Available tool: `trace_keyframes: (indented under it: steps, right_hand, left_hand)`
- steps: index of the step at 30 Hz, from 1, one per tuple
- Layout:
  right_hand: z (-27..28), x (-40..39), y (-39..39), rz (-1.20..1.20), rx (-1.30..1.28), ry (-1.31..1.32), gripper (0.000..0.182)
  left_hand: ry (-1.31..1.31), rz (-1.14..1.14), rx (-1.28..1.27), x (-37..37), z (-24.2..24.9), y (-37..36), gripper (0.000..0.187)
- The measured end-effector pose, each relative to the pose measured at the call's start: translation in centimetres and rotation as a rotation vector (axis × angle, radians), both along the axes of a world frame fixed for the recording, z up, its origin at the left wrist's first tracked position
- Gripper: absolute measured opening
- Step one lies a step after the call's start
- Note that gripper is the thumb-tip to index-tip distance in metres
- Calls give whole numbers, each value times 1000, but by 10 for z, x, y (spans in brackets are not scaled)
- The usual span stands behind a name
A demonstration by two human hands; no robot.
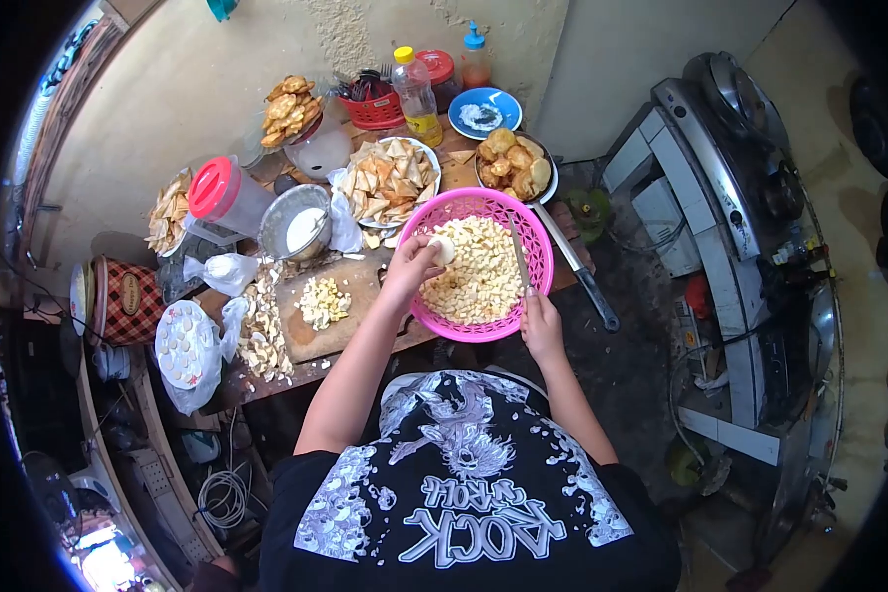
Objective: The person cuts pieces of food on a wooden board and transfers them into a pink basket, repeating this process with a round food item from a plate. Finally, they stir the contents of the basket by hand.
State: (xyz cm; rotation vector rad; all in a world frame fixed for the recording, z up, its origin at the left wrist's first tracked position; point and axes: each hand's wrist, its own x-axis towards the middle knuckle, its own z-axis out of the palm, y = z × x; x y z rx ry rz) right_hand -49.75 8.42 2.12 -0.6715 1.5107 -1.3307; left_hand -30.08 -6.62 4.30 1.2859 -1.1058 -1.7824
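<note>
— Left hand [409, 268]?
— Pinched around a pale round piece [443, 249] over the pink basket's [537, 237] left rim.
— Right hand [541, 321]?
— Clamped on a knife [519, 255], blade over the basket's chopped pieces [479, 281].

Pink colander [535, 247], blue plate [484, 111], red basket [375, 111], red-checked tin [128, 301].

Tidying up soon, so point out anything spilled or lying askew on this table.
Pale peelings and scraps lie strewn off the cutting board across the table's left edge, loose rather than piled. A long knife lies with its handle jutting past the table's right edge. The pink colander sits upright; the right hand grips its rim.
</note>
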Motion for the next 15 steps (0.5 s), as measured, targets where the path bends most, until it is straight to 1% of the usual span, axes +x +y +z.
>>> trace_keyframes:
  steps: [1, 3, 4, 7, 9, 10, 11, 12, 14, 15]
  right_hand:
    - [-1, 0, 1, 6, 7, 29, 33]
    - [-4, 3, 3, 0, -19, 299, 35]
    - [-1, 5, 4, -4, -32, 434, 36]
    - [14, 16, 11, 27, -26, 457, 36]
    - [22, 22, 15, 118, 14, 471, 35]
    - [26, 26, 18, 164, 35, 478, 35]
    - [31, 30, 20, 170, -14, 518, 34]
    - [33, 34, 22, 196, -8, 534, 34]
    - [34, 40, 24, 248, 4, 566, 35]
    - [36, 41, 24, 295, 65, 593, 35]
  left_hand:
    - [-17, -13, -38, -1, 0, 0, 21]
    - [-36, -6, -140, -4, 0, 3, 19]
    - [-19, 14, -146, -5, 3, 4, 18]
    - [19, 65, -167, -5, 5, 6, 17]
    - [30, 93, -185, -4, 3, 6, 16]
    - [68, 125, -128, -4, 3, 7, 15]
    - [105, 157, -71, -4, 4, 7, 15]
    - [142, 188, -13, -4, 4, 7, 14]
    - [199, 189, 55, -2, 6, 7, 11]
    - [228, 188, 90, 0, 7, 7, 10]
